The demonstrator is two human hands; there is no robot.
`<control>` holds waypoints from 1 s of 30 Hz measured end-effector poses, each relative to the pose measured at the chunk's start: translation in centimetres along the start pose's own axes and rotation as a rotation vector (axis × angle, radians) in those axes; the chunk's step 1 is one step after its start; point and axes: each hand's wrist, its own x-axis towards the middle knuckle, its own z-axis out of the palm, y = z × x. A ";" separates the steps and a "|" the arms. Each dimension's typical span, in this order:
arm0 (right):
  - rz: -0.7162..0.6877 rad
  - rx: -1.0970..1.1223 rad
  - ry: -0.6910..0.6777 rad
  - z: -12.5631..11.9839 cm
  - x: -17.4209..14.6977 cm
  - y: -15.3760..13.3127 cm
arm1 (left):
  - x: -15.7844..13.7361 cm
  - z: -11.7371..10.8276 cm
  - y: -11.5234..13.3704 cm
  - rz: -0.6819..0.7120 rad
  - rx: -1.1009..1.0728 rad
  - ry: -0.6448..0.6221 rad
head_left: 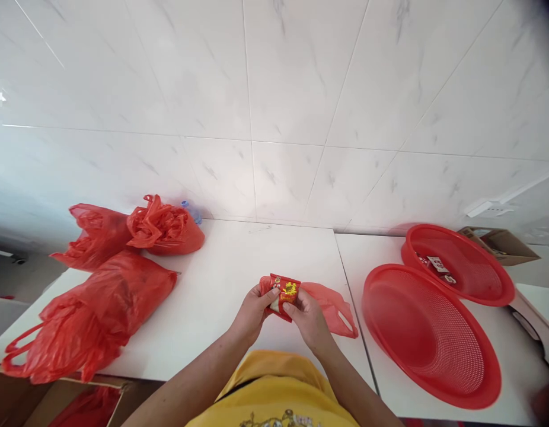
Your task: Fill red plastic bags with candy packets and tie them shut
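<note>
A small red printed packet (289, 289) with yellow markings is held over the white table in front of me. My left hand (255, 305) grips its left side, thumb on the front. The fingers of my right hand (307, 308) close on its right edge, with the thumb near the lower front. A thin red plastic bag (334, 305) lies flat on the table just beyond my right hand. Some translucent red film also shows at the packet's upper left; whether it joins that bag is hidden behind the hands. The packet's contents cannot be seen.
Several full red plastic bags (123, 284) sit at the left, with a clear bottle (192, 212) behind them. Two red baskets (472, 350) stand at the right, the rear one holding small items. A cardboard box (501, 244) is behind; an open carton (118, 397) is lower left.
</note>
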 end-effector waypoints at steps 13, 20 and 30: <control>0.028 0.187 0.011 0.2 0.1 0.3 | -0.3 0.0 -0.5 0.006 0.024 -0.002; 0.013 -0.006 0.019 -0.1 -0.2 0.5 | -0.4 -0.1 -0.9 -0.009 0.059 -0.007; 0.060 -0.035 -0.026 0.3 -0.8 0.3 | -0.3 -0.6 -1.0 0.015 0.043 0.031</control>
